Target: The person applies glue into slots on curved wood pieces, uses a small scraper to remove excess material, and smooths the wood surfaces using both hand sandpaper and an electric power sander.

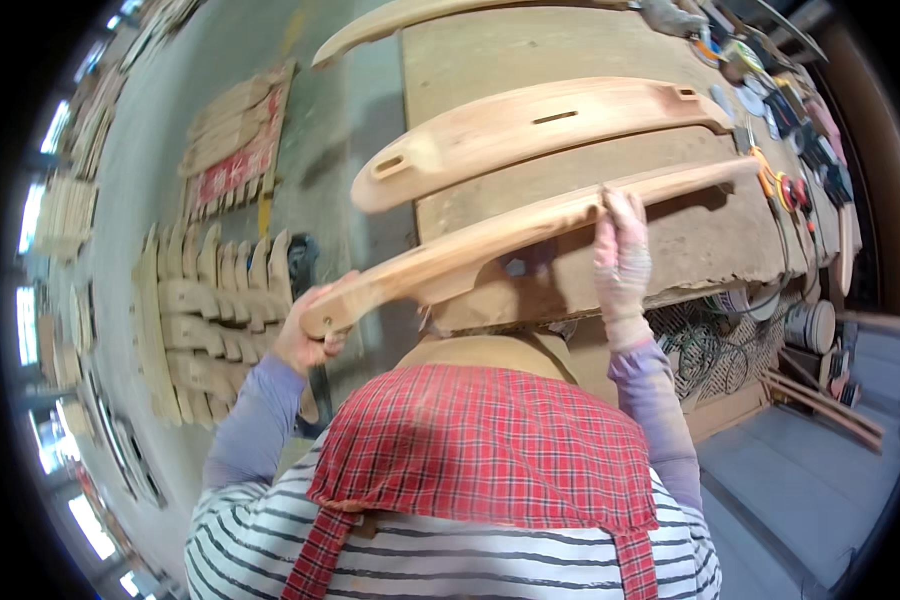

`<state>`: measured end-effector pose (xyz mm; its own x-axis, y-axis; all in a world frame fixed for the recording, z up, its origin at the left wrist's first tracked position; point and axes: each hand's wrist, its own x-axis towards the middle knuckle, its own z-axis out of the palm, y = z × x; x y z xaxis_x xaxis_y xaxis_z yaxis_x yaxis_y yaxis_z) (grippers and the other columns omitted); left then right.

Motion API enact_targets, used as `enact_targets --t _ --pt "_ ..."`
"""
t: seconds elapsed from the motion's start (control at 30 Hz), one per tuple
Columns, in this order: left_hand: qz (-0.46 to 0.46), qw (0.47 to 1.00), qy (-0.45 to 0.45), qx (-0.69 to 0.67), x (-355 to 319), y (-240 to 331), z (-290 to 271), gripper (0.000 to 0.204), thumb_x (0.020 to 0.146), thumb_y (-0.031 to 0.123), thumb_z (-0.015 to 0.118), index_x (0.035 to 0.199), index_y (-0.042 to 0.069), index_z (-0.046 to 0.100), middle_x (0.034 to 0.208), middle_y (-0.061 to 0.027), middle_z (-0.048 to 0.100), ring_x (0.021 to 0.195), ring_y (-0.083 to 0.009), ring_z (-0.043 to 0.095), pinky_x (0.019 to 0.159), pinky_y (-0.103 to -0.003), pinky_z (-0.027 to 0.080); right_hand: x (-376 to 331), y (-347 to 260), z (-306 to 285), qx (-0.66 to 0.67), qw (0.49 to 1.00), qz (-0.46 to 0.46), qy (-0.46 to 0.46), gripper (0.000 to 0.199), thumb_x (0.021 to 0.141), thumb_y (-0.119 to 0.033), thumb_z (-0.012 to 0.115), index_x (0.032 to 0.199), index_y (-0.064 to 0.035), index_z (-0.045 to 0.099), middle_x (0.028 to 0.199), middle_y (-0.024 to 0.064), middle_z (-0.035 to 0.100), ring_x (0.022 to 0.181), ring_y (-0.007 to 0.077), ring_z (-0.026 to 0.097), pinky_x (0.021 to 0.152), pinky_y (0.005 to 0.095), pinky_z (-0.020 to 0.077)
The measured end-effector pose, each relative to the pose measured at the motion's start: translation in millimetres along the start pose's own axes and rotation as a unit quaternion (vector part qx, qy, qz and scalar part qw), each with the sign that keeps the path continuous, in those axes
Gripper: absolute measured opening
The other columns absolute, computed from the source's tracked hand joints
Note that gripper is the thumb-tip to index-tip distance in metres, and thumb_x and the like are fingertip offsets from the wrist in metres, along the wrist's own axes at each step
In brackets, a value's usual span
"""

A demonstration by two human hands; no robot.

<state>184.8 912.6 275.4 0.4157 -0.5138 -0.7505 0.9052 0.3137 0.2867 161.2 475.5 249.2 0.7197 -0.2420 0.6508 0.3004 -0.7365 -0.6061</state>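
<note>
Two hands, left hand (310, 335) end grip, right hand (622, 258) mid-rail, curved wooden rail (490, 238)

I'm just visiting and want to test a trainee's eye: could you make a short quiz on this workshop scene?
1. True or false: both hands grip the same curved wooden piece.
2. Which hand holds its rounded end: A left hand, B right hand?
3. What does the second curved piece lie on?

Key: 1 true. 2 A. 3 the wooden workbench.
</note>
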Motion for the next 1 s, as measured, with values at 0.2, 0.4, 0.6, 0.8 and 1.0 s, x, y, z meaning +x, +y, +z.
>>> enact_targets --t 0.2,0.4,0.6,0.8,1.0 --pt "-0.034 0.987 0.045 -0.148 10 -13 -22 0.05 0.094 0.041 0.046 0.14 0.019 0.048 0.072 -0.0096 0.055 0.041 -0.0131 0.041 0.038 -0.026 0.032 5 35 30 0.213 0.942 0.25 -0.062 0.027 0.099 -0.011 0.053 0.125 -0.007 0.056 0.112 0.0124 0.065 0.096 0.0193 0.063 0.087 0.0304 0.0496" --pt "0.189 0.974 0.074 -0.1 22 -36 13 0.048 0.096 0.049 0.046 0.121 0.009 0.053 0.136 -0.0199 0.048 0.122 -0.0339 0.049 0.089 -0.046 0.051 7 50 37 0.019 0.987 0.135 -0.081 0.027 0.096 -0.013 0.058 0.122 -0.0049 0.059 0.103 0.016 0.066 0.093 0.029 0.065 0.084 0.0363 0.0508" --pt "0.497 0.82 0.112 0.263 36 -49 -19 0.051 0.086 0.025 0.07 0.127 0.008 0.045 0.134 -0.0161 0.052 0.124 -0.0285 0.051 0.101 -0.044 0.047 18 53 39 -0.011 0.976 0.177 -0.129 0.027 0.097 -0.015 0.056 0.122 -0.0069 0.058 0.094 0.015 0.067 0.087 0.0306 0.064 0.082 0.0391 0.051" --pt "0.546 0.601 0.221 0.54 43 -31 -22 0.065 0.065 0.007 0.087 0.121 0.005 0.053 0.107 -0.0103 0.066 0.098 -0.0199 0.065 0.086 -0.031 0.051 32 66 42 -0.009 0.975 0.156 -0.158 0.026 0.097 -0.014 0.053 0.122 -0.0088 0.057 0.089 0.0113 0.067 0.079 0.0251 0.064 0.076 0.0348 0.0514" --pt "0.457 0.646 0.189 0.581 10 -25 14 0.045 0.068 0.014 0.087 0.105 0.003 0.064 0.095 -0.0059 0.066 0.085 -0.0129 0.063 0.078 -0.028 0.052 55 31 30 0.127 0.961 0.175 -0.172 0.029 0.1 -0.008 0.052 0.128 -0.0048 0.056 0.103 0.0082 0.069 0.089 0.0133 0.062 0.083 0.0276 0.0502"
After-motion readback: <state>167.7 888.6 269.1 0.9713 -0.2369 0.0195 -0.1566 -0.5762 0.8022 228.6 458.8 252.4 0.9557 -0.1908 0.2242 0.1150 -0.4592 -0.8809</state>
